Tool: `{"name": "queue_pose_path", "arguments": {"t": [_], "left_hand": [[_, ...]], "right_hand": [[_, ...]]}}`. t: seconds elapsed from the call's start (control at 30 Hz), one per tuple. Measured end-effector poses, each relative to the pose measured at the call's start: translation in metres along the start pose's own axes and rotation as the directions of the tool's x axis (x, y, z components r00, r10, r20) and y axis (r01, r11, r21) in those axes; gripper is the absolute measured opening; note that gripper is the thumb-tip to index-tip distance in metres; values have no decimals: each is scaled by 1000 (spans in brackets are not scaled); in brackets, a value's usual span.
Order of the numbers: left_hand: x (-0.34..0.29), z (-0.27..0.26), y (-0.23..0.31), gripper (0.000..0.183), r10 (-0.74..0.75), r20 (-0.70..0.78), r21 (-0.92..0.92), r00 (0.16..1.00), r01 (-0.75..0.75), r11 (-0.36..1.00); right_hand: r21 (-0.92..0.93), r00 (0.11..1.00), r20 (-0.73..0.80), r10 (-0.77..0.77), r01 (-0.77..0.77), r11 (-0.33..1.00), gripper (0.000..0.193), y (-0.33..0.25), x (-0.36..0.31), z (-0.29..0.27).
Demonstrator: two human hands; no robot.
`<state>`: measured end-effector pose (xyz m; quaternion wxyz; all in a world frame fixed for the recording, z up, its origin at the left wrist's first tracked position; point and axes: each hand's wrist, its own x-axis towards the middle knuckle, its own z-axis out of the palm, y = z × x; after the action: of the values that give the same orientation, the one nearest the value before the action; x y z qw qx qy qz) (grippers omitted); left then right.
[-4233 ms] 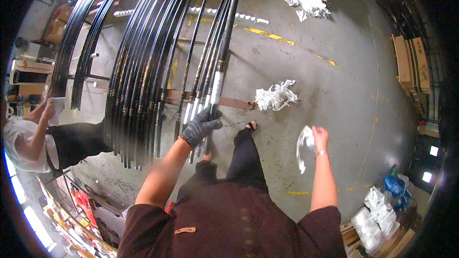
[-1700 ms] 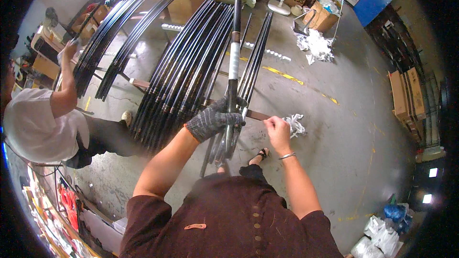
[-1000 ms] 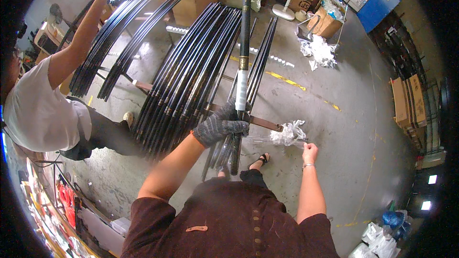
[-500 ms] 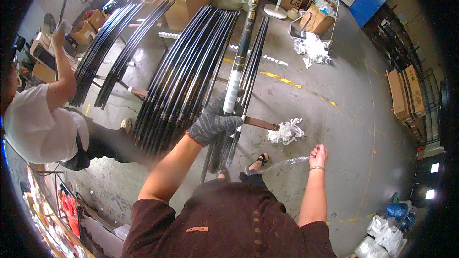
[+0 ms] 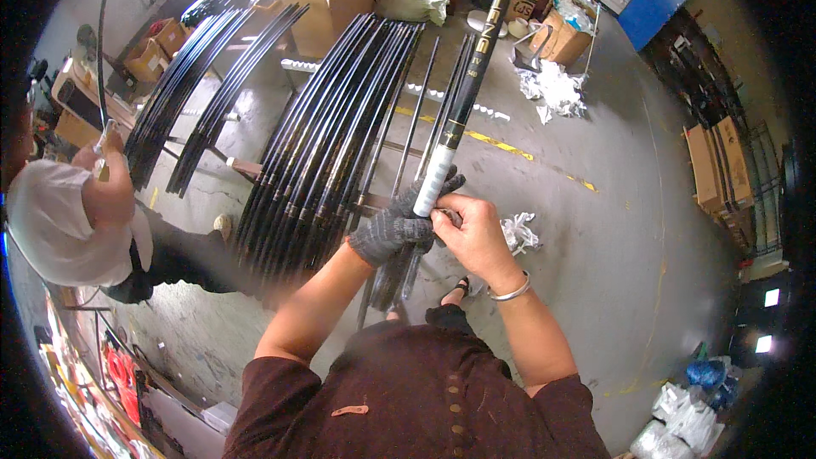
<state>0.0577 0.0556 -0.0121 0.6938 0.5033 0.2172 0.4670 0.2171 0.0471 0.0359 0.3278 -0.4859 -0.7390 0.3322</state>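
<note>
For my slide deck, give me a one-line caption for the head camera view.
Gloved left hand grips a black rod at its white band while the bare right hand picks at it.

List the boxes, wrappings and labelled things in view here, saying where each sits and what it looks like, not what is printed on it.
Large cardboard box: top centre, behind the black rods, brown, flaps open.
Small cardboard boxes: upper left, brown.
Flattened cartons: right edge, brown, stacked upright.
Blue cabinet: top right, boxy.
Crumpled wrapping: floor, upper right, white.
Rod held in the gloved left hand and bare right hand: black, white wrapped band, gold lettering.
</note>
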Motion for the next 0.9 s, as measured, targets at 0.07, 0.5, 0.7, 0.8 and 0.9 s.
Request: {"name": "queue_pose_path", "arguments": {"t": [0.07, 0.5, 0.7, 0.8, 0.9], "left_hand": [[-2, -4, -6, 83, 40, -26, 59, 999, -38, 998], [-17, -23, 8, 80, -25, -87, -243, 996, 3, 970], [-12, -19, 6, 76, 45, -87, 44, 995, -41, 998], [-17, -22, 1, 69, -109, -117, 10, 987, 111, 994], [-14, -20, 4, 69, 84, -163, 79, 983, -72, 994]], "right_hand": [[-42, 997, -61, -39, 36, 998, 15, -4, 2, 7], [93, 999, 45, 11, -15, 996, 18, -2, 3, 11], [-23, 998, -44, -53, 52, 998, 14, -7, 16, 27], [-86, 986, -99, -133, 124, 989, 10, -9, 15, 27], [-56, 962, -156, -223, 217, 975, 7, -11, 14, 30]]}}
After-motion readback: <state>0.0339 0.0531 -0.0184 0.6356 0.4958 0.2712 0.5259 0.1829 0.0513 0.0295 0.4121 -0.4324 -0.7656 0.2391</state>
